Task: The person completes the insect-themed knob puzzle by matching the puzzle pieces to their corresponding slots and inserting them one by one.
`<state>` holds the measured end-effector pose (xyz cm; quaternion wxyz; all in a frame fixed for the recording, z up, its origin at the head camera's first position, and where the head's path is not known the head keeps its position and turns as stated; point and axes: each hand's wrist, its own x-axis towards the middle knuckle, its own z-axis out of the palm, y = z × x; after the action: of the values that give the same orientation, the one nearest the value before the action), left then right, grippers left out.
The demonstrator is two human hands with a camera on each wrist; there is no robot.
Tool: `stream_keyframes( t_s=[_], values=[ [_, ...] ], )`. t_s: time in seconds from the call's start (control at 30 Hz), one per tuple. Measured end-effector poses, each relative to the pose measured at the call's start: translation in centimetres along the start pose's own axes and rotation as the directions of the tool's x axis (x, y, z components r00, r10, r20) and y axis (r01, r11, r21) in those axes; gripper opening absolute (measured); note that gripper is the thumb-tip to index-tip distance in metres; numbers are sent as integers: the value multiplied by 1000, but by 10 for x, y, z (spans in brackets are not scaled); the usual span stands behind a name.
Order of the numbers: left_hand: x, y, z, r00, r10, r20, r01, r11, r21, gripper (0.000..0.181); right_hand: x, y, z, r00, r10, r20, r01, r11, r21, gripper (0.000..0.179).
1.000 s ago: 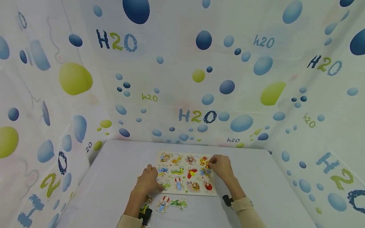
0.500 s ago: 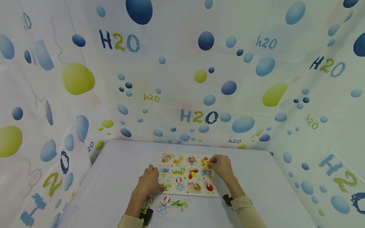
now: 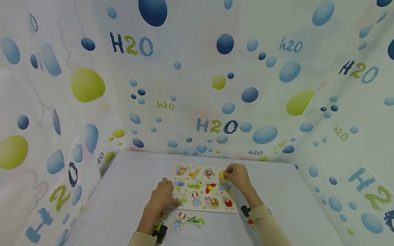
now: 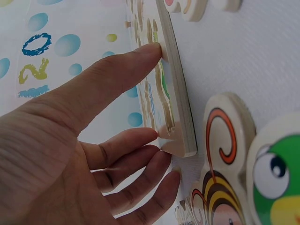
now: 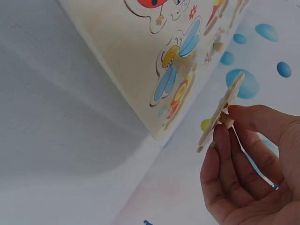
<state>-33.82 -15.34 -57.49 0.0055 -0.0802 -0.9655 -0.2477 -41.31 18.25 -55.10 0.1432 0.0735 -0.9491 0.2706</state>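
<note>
A wooden peg puzzle board [image 3: 215, 209] printed with colourful insects lies flat on the table. My left hand [image 3: 162, 194] holds its near left corner: the thumb [image 4: 140, 56] rests on the face near the edge, and the other fingers curve by the side. Over the far right corner, my right hand [image 3: 238, 176] pinches a thin wooden puzzle piece [image 5: 219, 115] by its small knob. That piece appears edge-on and tilted in the right wrist view, apart from the board, its picture turned away. Beside it on the board is a blue-winged dragonfly picture [image 5: 171, 70].
Loose knobbed pieces lie in front of the board: a blue stag beetle [image 3: 179, 222] and a green grasshopper [image 3: 196, 220]. Near the left wrist are a piece with a curled antenna [image 4: 220, 136] and a green big-eyed one [image 4: 281, 173]. A red piece [image 3: 250, 222] shows beside the right wrist.
The head view has turned slightly left, so the scene sits further right. My right hand has shifted slightly over the board's far right corner, still pinching the piece. The left hand keeps its hold.
</note>
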Motion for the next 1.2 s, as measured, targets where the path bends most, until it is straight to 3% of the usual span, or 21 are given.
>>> stream_keyframes(
  t_s=[0.57,1.2],
  values=[
    [1,0,2,1000,0,-3,0,1000,-7,66,11,5,10,996,66,60,-68,997,26,11],
    [1,0,1,1000,9,-7,-9,1000,-6,66,16,7,17,996,35,84,-38,999,36,10]
  ],
)
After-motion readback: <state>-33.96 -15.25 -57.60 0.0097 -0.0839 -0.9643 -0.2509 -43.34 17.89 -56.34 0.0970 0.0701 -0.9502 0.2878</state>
